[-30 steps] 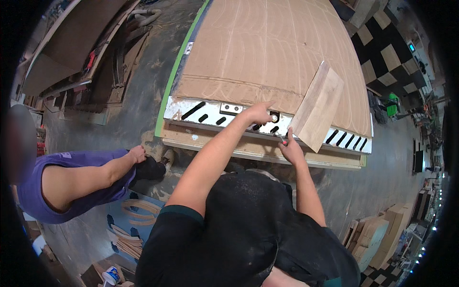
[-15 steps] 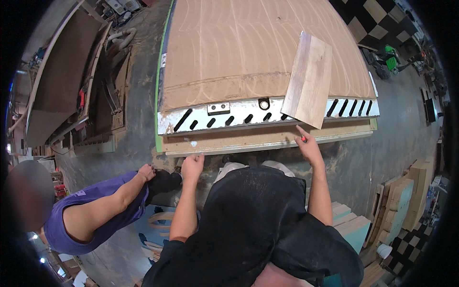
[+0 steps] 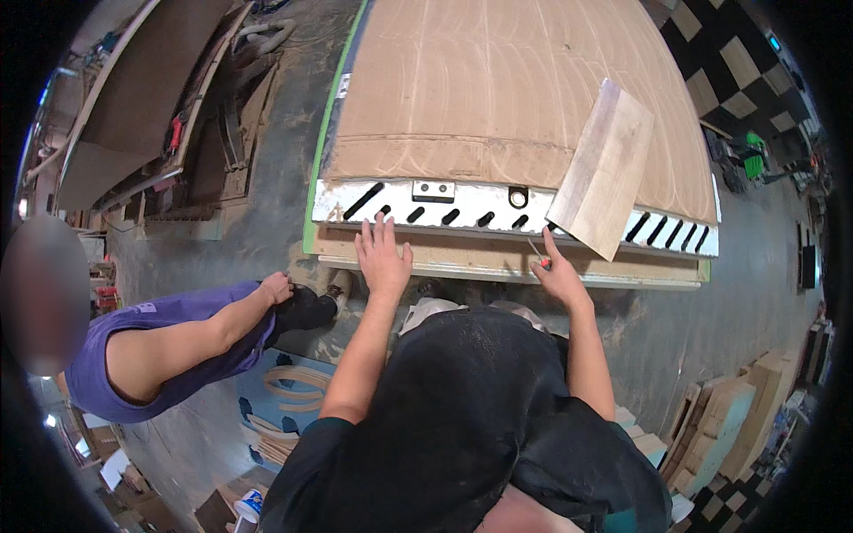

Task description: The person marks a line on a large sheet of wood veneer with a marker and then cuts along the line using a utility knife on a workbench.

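Seen from above, a person in black stands at a large panel with a brown top and a white slotted edge strip. The left hand has its fingers extended and spread at the strip's lower edge; whether they touch is unclear. The right hand grips a slim, red-marked tool, index finger pointing toward a wooden board that lies aslant across the strip and panel. At left is a co-worker in a purple sleeveless top.
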`<state>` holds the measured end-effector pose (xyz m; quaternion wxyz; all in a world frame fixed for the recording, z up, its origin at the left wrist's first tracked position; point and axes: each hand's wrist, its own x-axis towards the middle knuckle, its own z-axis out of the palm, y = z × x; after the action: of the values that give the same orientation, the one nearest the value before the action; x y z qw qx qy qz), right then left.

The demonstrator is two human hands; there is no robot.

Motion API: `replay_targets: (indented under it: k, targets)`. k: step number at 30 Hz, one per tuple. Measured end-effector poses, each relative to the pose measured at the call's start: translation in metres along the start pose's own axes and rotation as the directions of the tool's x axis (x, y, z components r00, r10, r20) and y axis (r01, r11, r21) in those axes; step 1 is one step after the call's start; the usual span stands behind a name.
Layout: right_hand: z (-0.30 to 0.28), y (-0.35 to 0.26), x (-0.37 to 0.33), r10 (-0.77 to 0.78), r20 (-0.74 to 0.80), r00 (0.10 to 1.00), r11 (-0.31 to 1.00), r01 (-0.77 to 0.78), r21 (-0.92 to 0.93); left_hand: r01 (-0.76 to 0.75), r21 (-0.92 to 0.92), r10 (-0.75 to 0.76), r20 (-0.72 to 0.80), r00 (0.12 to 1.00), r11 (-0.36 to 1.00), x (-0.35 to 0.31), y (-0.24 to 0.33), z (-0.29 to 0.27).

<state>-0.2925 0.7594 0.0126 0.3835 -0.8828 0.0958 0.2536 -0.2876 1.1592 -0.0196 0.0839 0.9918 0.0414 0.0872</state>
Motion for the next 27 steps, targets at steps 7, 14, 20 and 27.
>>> replay_targets:
  k: [7,14,20,27]
  targets:
    - [-0.009,-0.003,0.001,0.005,0.037,0.999,0.995,-0.009,0.097,0.041,-0.062,-0.038,0.036,0.999,0.997,0.001,-0.008,0.007]
    - [-0.016,-0.009,0.01,-0.018,0.069,0.997,1.0,0.019,-0.019,0.04,-0.086,-0.043,-0.033,0.999,0.995,0.012,-0.007,0.007]
    - [-0.015,-0.02,0.009,-0.038,0.04,0.998,0.983,0.045,-0.178,0.042,-0.125,-0.048,-0.046,0.998,0.991,0.025,-0.014,0.006]
    - [-0.013,-0.018,0.012,-0.037,0.04,0.998,0.982,0.044,-0.185,0.033,-0.085,-0.027,0.07,0.997,0.996,0.015,-0.003,0.006]
